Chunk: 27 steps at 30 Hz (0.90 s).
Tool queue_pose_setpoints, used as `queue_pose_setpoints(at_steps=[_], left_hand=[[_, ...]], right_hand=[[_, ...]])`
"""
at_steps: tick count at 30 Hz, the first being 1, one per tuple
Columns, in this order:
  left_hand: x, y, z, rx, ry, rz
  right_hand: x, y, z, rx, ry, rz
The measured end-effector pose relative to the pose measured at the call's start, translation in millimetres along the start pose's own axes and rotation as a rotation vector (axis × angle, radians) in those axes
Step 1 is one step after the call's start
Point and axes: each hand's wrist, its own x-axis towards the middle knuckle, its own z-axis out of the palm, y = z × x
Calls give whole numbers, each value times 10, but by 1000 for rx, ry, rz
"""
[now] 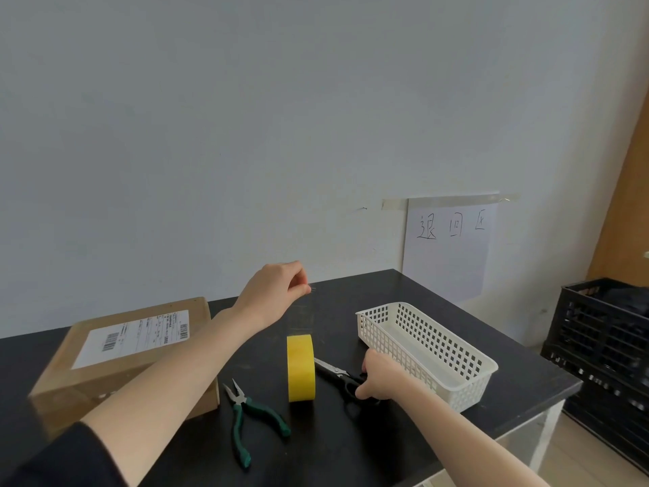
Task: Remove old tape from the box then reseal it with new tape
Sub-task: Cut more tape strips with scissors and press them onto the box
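Observation:
A brown cardboard box (116, 360) with a white shipping label lies at the left of the black table (509, 381). A yellow tape roll (301, 368) stands on its edge in the middle. My left hand (277, 293) is raised above and behind the roll, its fingertips pinching what looks like a thin, nearly clear strip of tape that runs down toward the roll. My right hand (381, 379) grips the black handles of the scissors (333, 372), which lie on the table just right of the roll, blades pointing left.
Green-handled pliers (246, 416) lie in front of the roll. A white perforated basket (467, 384) sits right of the scissors, near the table's right edge. A black crate (604, 346) stands on the floor beyond it. A paper sign is taped to the wall.

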Motion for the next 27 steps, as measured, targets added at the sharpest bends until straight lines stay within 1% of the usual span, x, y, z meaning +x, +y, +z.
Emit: queue_pose_setpoints(at_steps=[4,7,9,12,14,17,20,24,27], left_hand=[[7,0,6,-2,-5,1],[4,3,4,7,-4,0],[5,1,3,9,-3,1],[4,-1,-1,8,-3,1],[-4,-6,3,5,-2,1],[-18,-12,0,1,2,2],[-23,-9,-5,6,5,5],[-30,-1,-8,17,10,9],[-29,-5,-6,14,12,14]], right_hand=[[-5,46,-49,34,-2,-21],[-10,56,-89,129,22,-61],[-11,80,-117,315,28,-72],[-18,114,-173,624,-11,-130],[-36,128,-197,762,-36,-176],[-66,135,-214,890,-41,-223],[-84,155,-247,916,-7,-232],[-107,188,-334,792,47,-268],[-151,175,-402,761,65,-306]])
